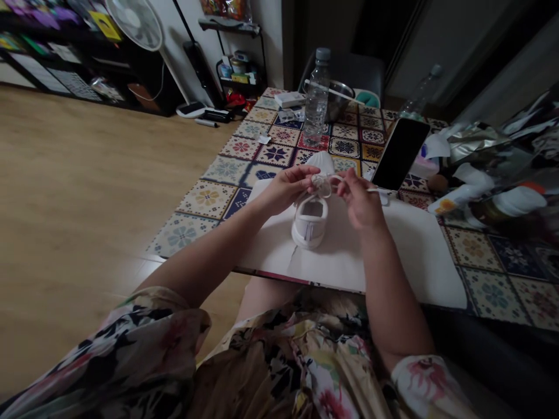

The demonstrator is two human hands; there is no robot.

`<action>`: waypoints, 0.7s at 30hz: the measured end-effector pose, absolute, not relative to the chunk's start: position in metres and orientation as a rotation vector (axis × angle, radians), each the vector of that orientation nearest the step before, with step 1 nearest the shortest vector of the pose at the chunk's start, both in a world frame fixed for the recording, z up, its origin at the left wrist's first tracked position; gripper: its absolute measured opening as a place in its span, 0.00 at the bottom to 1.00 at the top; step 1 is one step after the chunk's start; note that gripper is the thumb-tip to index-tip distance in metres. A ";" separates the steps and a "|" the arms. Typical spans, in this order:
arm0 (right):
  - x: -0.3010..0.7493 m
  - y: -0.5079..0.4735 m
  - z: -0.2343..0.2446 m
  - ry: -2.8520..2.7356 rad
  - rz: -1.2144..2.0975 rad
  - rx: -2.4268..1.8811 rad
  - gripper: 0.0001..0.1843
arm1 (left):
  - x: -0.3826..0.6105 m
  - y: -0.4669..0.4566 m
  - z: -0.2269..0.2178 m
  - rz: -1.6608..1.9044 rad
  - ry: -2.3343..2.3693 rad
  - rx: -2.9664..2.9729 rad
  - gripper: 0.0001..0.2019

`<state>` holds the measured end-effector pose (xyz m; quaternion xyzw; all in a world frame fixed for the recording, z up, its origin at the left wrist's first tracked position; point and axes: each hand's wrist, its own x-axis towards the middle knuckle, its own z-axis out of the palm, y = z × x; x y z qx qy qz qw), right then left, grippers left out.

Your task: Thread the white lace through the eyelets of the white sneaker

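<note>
Head view: both hands over a small white shoe [310, 221] standing upright on a white paper sheet [406, 244], heel toward the person, toe pointing away.
- Left hand [286, 189]: grip pinched closed on the white lace [325, 181] above the shoe's opening.
- Right hand [360, 201]: grip also pinched closed on the lace, just beside the left fingertips. A lace end trails off to the right.

Containers:
- Clear water bottle [316, 99], capped and upright, beyond the shoe toe. Fill level can't be read.
- Metal bowl [339, 96] behind the bottle with a white stick across its rim. Contents hidden.
- Second clear bottle [420, 96], tilted, behind the phone [399, 154]. The phone is propped up with a dark screen, just right of the hands.

Edges and room:
- Desk [209, 198] has a patterned tile cover. The paper sheet reaches the near edge, and the shoe sits back from that edge, over the person's lap.
- The left desk edge runs diagonally away, with patterned surface bare between it and the left hand. Wood floor [78, 192] beyond it is open.
- Right side is crowded: foil wrapping [476, 139] and plastic packs lie near the sheet's far right corner.
- Standing fan [133, 23] at the far left, well apart.
</note>
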<state>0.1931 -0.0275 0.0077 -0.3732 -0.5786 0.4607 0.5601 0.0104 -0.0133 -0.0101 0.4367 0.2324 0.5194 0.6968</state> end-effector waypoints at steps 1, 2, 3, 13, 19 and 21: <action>0.201 -0.026 0.010 -1.383 1.059 -0.926 0.32 | 0.010 -0.013 -0.010 1.151 0.527 0.966 0.14; 0.209 -0.024 0.012 -1.432 1.030 -0.985 0.35 | 0.010 -0.013 -0.010 1.143 0.536 0.962 0.13; 0.218 -0.022 0.014 -1.480 0.987 -1.060 0.37 | 0.010 -0.013 -0.010 1.137 0.544 0.963 0.13; 0.250 -0.008 0.014 -1.424 0.228 -1.181 0.18 | 0.011 -0.013 -0.009 1.137 0.517 0.944 0.12; 0.229 -0.023 0.012 -1.978 0.865 -1.197 0.28 | 0.011 -0.013 -0.009 1.129 0.532 0.942 0.11; 0.226 -0.025 0.008 -2.043 1.065 -1.219 0.26 | 0.011 -0.012 -0.010 1.132 0.521 0.938 0.12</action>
